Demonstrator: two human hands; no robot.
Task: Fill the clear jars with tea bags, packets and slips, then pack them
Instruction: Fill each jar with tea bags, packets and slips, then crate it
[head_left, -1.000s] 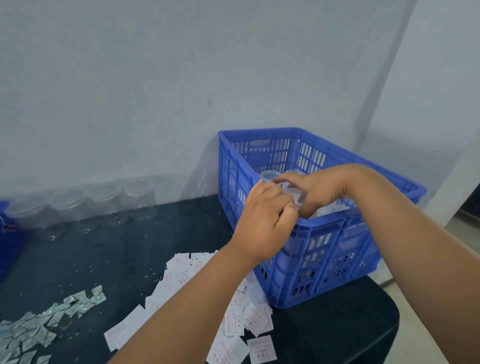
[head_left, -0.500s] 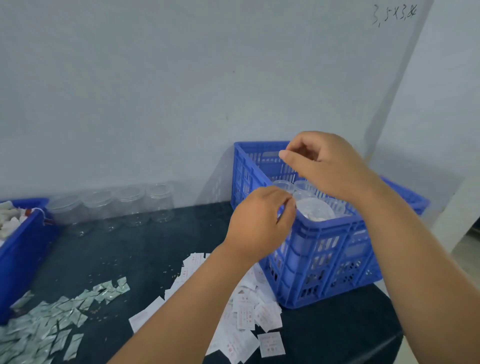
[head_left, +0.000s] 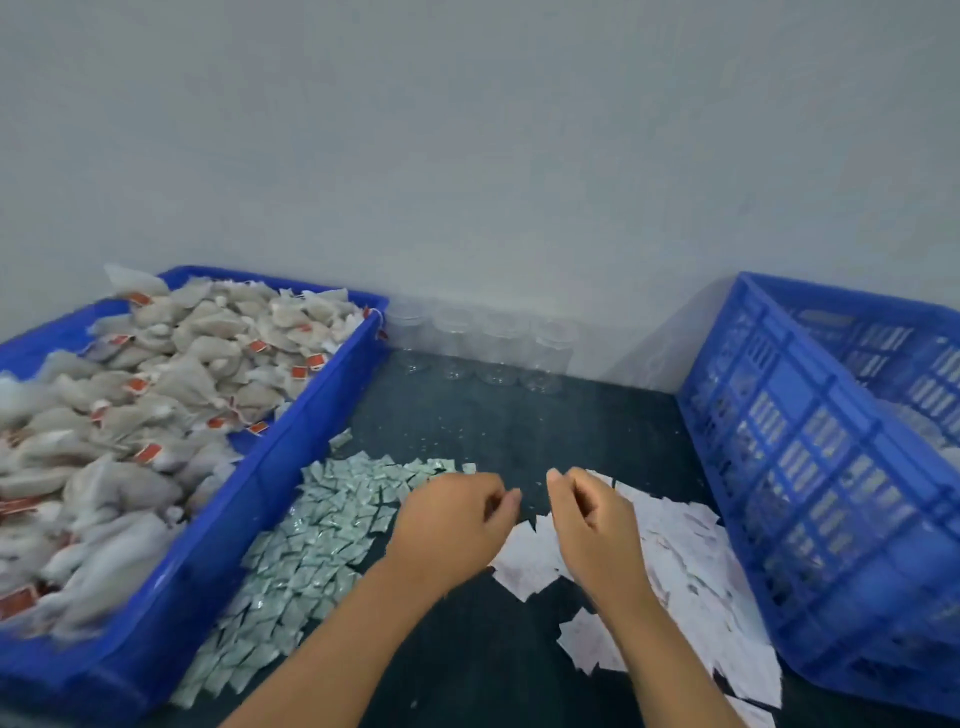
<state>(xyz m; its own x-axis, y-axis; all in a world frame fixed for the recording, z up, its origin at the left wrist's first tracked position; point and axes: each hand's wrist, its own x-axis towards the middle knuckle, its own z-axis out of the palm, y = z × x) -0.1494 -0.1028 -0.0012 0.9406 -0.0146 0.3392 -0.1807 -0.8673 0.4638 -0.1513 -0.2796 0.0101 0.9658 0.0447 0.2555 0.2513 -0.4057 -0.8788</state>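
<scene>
Dark table (head_left: 519, 415) against a plain grey wall (head_left: 467, 156). Blue tray (head_left: 291, 441) on the left is heaped with tea bags (head_left: 156, 374). Their red tags are too blurry to read. Blue crate (head_left: 810, 467) on the right. Four clear jars (head_left: 498, 353) stand at the wall between them. Left hand (head_left: 452, 519) is over the edge of the packets (head_left: 322, 519), right hand (head_left: 597, 519) over the slips (head_left: 685, 561). Both are loosely curled, nothing in them. The slips' faint print is unreadable.

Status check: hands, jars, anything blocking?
Left hand by packets, right hand over slips; both loosely curled, empty. Four clear jars empty, upright at the wall. Nothing blocking them.
</scene>
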